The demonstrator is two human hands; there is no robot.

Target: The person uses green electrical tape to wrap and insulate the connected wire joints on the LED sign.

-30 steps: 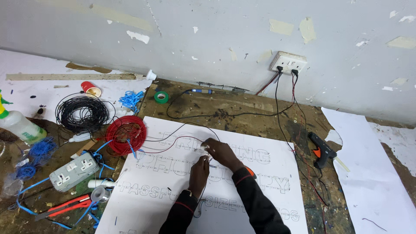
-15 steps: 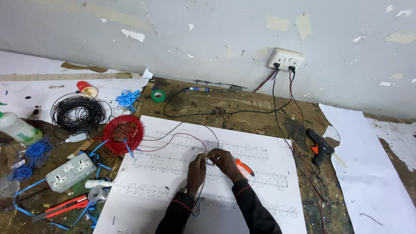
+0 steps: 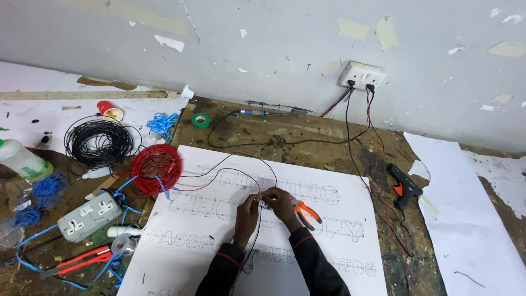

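A white signboard [image 3: 339,219] with outlined letters lies on the bench. Thin red and black wires [image 3: 219,174] run across it from a red wire coil [image 3: 156,169]. My left hand [image 3: 246,212] and my right hand [image 3: 283,205] meet over the middle of the board. Both pinch the wire ends between fingertips, and the join itself is hidden by the fingers. Orange-handled pliers [image 3: 307,214] lie on the board, just right of my right hand.
A black wire coil [image 3: 98,142], a grey socket box [image 3: 90,215], red cutters [image 3: 76,262], blue wire scraps [image 3: 41,189] and a plastic bottle [image 3: 22,159] crowd the left. Green tape [image 3: 201,119] sits behind the board. A black glue gun [image 3: 404,186] lies right, under a wall socket [image 3: 361,75].
My right hand has drawn back toward my left, so the fingertips of both now meet on the wires. The pliers beside the right hand have come into full view.
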